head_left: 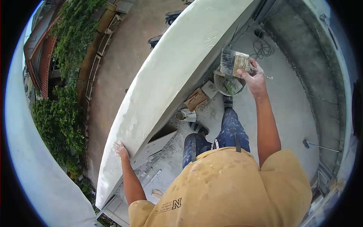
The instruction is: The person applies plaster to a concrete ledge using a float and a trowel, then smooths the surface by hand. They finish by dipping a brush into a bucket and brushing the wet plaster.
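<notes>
On a concrete balcony, the white parapet [166, 75] bears the left hand [121, 150], spread open and flat (paint-flecked). The right hand [255, 81] grips a wide brush [233, 62] just above what seems a bucket [227, 86].

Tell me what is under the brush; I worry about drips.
A round bucket stands on the floor below the brush in the right hand. Brush and hand hide its far rim.

Upper-storey balcony under renovation: plastered white parapet [166, 75] under the left fingers [118, 145], bare cement floor [291, 109] with debris [196, 99] beyond the right fingers [258, 67], street [124, 56] and parked motorbikes [172, 16] below.
</notes>
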